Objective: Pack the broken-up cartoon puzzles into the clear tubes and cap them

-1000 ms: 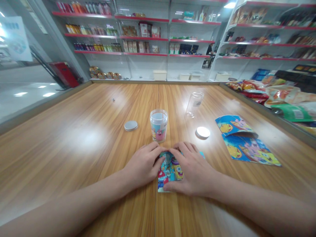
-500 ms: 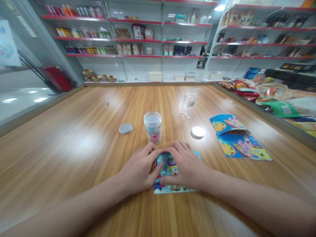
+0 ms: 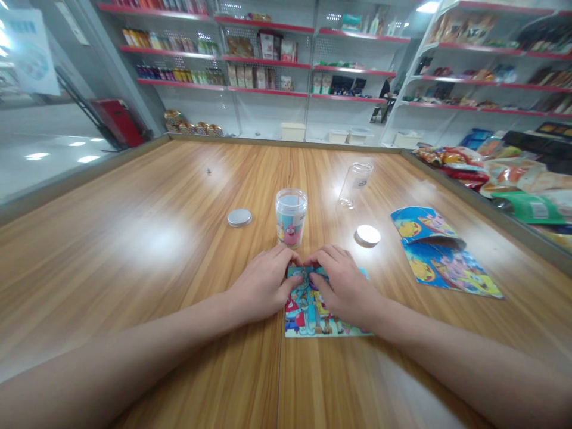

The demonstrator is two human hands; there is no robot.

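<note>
A colourful cartoon-printed sheet (image 3: 308, 319) lies flat on the table in front of me. My left hand (image 3: 266, 283) is at its upper left edge, fingers curled over the edge and thumb on the printed face. Close beside it, my right hand (image 3: 346, 286) closes on the same upper edge, its thumb also on the print and its palm covering the sheet's right part. Just beyond my fingers stands a clear jar (image 3: 291, 217) with a cartoon-printed lining inside and no lid on it.
Silver lids (image 3: 240, 217) (image 3: 367, 235) lie either side of the jar. Farther back is a second clear jar (image 3: 355, 185). A folded blue cartoon sheet (image 3: 440, 253) rests at right. Packaged goods (image 3: 509, 173) lie beyond the table's right edge; stocked shelves (image 3: 268, 59) line the back.
My thumbs have slid up the sheet toward my fingertips at its upper edge, uncovering more of the print. The whole view has shifted slightly.
</note>
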